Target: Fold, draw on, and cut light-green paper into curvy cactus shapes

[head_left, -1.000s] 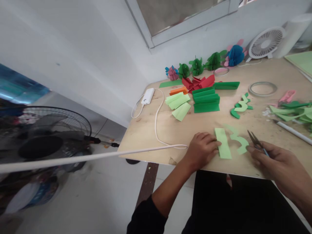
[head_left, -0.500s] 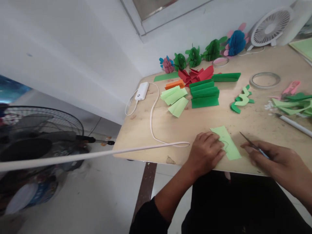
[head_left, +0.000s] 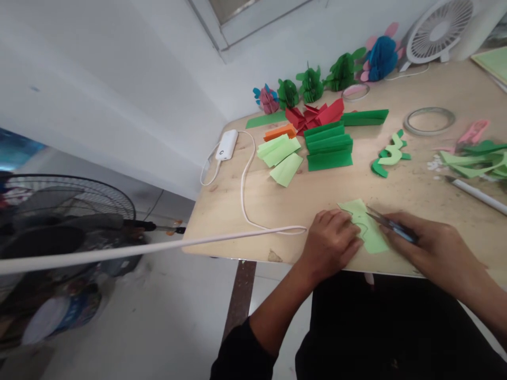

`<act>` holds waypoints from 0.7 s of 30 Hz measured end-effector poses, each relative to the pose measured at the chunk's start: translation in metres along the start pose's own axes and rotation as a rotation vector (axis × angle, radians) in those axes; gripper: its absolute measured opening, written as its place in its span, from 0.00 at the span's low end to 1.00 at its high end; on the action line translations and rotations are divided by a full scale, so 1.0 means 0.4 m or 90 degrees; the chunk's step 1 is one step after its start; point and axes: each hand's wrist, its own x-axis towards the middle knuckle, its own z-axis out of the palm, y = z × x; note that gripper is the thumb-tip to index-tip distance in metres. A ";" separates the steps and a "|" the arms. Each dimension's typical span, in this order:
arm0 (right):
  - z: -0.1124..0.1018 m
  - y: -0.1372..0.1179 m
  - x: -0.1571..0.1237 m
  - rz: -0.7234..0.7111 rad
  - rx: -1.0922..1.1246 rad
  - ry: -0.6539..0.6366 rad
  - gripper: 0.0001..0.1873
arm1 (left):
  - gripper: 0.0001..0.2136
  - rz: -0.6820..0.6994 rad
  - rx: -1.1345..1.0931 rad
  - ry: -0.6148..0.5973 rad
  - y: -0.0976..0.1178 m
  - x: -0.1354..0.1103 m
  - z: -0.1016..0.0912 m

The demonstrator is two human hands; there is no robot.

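A light green piece of paper (head_left: 373, 240) with a drawn curved outline lies near the front edge of the table. My left hand (head_left: 331, 244) has its fingers curled over the paper's left side, gripping it. On the other side my right hand (head_left: 431, 245) is closed around small scissors (head_left: 390, 222) with dark handles. Their blades point left and reach over the paper's upper right edge; whether they touch it I cannot tell.
Behind lie folded light green strips (head_left: 279, 151), folded dark green paper (head_left: 329, 148) and red folded paper (head_left: 312, 117). A white cable (head_left: 245, 198) runs from a white power bank (head_left: 227, 145). Tape rolls (head_left: 430, 121), a white pen (head_left: 479, 195) and green scraps (head_left: 471, 161) are at right.
My right hand has moved left and slightly up, bringing the scissors from beside the paper to over its edge. My left hand stays on the paper. The view has shifted slightly.
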 end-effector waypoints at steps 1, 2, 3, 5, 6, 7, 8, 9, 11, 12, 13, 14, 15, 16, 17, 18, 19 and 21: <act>0.008 0.009 0.007 -0.017 -0.013 -0.003 0.20 | 0.11 0.001 0.001 -0.004 0.000 0.001 0.000; 0.017 0.020 0.013 -0.027 -0.026 -0.001 0.20 | 0.11 0.003 0.001 -0.003 0.000 0.001 -0.001; 0.026 0.030 0.020 -0.036 -0.038 0.004 0.19 | 0.11 0.005 0.002 -0.001 0.001 0.001 -0.001; 0.042 0.048 0.031 -0.060 -0.078 0.012 0.19 | 0.12 0.006 0.004 -0.004 0.001 0.001 -0.002; 0.049 0.054 0.036 -0.070 -0.104 0.013 0.20 | 0.11 0.005 0.007 -0.009 0.001 0.001 -0.002; 0.054 0.059 0.040 -0.075 -0.131 0.012 0.20 | 0.11 0.003 0.009 -0.015 0.001 0.001 -0.002; 0.058 0.062 0.042 -0.075 -0.158 0.009 0.21 | 0.11 0.000 0.010 -0.019 0.001 0.001 -0.001; 0.060 0.063 0.044 -0.070 -0.181 0.004 0.21 | 0.11 -0.002 0.009 -0.021 0.001 0.001 0.000; 0.063 0.060 0.045 -0.059 -0.218 -0.003 0.21 | 0.11 -0.003 0.008 -0.019 0.000 0.001 0.002; 0.064 0.058 0.044 -0.057 -0.231 -0.007 0.21 | 0.12 -0.001 0.008 -0.017 0.000 0.001 0.003; 0.065 0.054 0.042 -0.056 -0.241 -0.008 0.21 | 0.12 0.001 0.007 -0.013 0.000 0.001 0.004; 0.067 0.051 0.041 -0.055 -0.249 -0.008 0.20 | 0.12 0.004 0.007 -0.007 0.000 0.001 0.005; 0.067 0.047 0.039 -0.051 -0.254 -0.008 0.20 | 0.12 0.006 0.006 0.000 0.000 0.000 0.005; 0.068 0.044 0.038 -0.047 -0.258 -0.010 0.19 | 0.13 0.008 0.006 0.005 0.000 0.000 0.005; 0.068 0.041 0.037 -0.043 -0.259 -0.012 0.19 | 0.13 0.008 0.007 0.007 0.000 0.000 0.005; 0.067 0.040 0.036 -0.041 -0.257 -0.013 0.19 | 0.13 0.007 0.009 0.005 0.000 0.000 0.004; 0.065 0.039 0.035 -0.041 -0.252 -0.013 0.19 | 0.13 0.006 0.012 0.000 0.001 0.000 0.004; 0.058 0.042 0.033 -0.043 -0.230 -0.007 0.19 | 0.13 0.004 0.017 -0.010 0.001 0.000 0.003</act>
